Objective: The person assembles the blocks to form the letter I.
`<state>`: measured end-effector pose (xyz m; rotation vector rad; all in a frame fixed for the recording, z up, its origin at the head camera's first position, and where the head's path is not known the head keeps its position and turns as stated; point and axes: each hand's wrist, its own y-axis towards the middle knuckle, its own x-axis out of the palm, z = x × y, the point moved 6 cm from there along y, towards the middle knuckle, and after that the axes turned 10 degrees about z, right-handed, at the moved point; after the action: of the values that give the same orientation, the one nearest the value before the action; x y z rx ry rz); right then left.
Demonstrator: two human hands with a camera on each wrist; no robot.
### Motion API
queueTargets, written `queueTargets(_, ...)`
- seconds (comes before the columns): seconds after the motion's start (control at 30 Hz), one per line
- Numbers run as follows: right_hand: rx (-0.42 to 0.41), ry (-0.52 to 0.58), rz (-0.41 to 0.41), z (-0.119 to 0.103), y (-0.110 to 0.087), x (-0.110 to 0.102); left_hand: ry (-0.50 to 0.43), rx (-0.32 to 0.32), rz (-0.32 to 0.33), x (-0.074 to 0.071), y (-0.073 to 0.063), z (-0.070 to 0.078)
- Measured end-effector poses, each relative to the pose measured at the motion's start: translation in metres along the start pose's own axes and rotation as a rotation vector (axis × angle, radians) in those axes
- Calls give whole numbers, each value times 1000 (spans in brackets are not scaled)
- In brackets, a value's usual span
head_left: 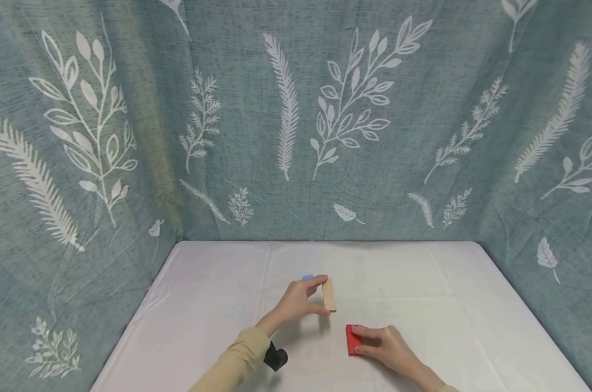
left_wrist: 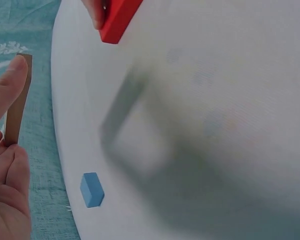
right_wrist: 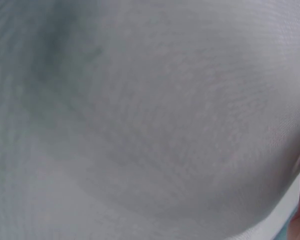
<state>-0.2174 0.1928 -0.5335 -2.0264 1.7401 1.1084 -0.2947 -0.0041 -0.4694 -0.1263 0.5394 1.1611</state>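
And here's the left hand (head_left: 294,300), thumb and fingers spread apart by the length of a pale wooden block (head_left: 328,295), pinching it by its two ends! That block hangs above the cloth, beyond and to the left of the red block (head_left: 353,341). Over to the right hand (head_left: 388,345), coming in from the red block's right side: thumb and fingers bent close together, pinching the red block itself; whether it touches the cloth, I can't tell. Further out, a small blue block (left_wrist: 92,190) lies well beyond the red block, to its left. Left of the red block too, a black device (head_left: 275,357) sits beside a yellow sleeve (head_left: 237,356). White cloth (head_left: 423,294) spreads all around the red block; leaf-patterned curtain (head_left: 247,109) far behind!
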Motion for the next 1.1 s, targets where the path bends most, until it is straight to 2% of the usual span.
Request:
queueTargets(0.2, -4, -12, 6, 0, 1, -1, -21, 31, 6, 1, 7, 10)
queueTargets(0.7, -10, -6, 0, 1, 2, 1, -11, 53, 11, -2, 24, 40)
queueTargets(0.87, -14, 10, -2, 1, 1, 1, 0, 61, 11, -1, 24, 44)
queueTargets(1.1, -10, 9, 3, 2, 0, 2, -11, 63, 16, 6, 24, 42)
